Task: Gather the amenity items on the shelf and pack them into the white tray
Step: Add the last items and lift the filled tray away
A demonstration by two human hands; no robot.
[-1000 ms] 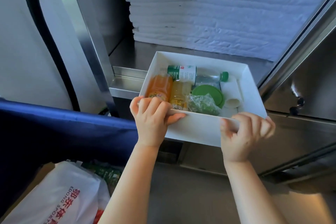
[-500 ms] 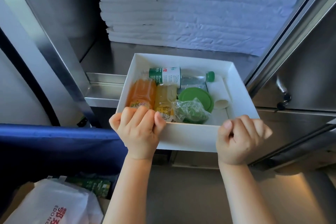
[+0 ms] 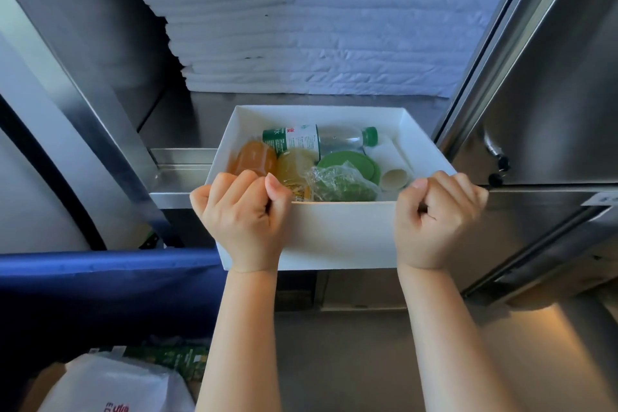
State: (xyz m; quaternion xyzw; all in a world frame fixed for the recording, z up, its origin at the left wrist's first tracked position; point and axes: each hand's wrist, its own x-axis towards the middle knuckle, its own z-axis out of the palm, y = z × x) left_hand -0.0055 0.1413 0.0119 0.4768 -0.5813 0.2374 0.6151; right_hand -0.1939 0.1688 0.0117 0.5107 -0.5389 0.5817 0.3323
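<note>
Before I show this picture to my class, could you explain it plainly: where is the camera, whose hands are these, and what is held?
There is no machine here. The camera sits on a person's head and looks forward and down at their two bare hands. The left hand and the right hand each grip the near wall of a white tray, which juts out over the edge of a metal shelf. In the tray lie a water bottle, an orange bottle, a yellow bottle, a green lid, a wrapped green packet and a white roll. Behind stands a stack of white sheets.
</note>
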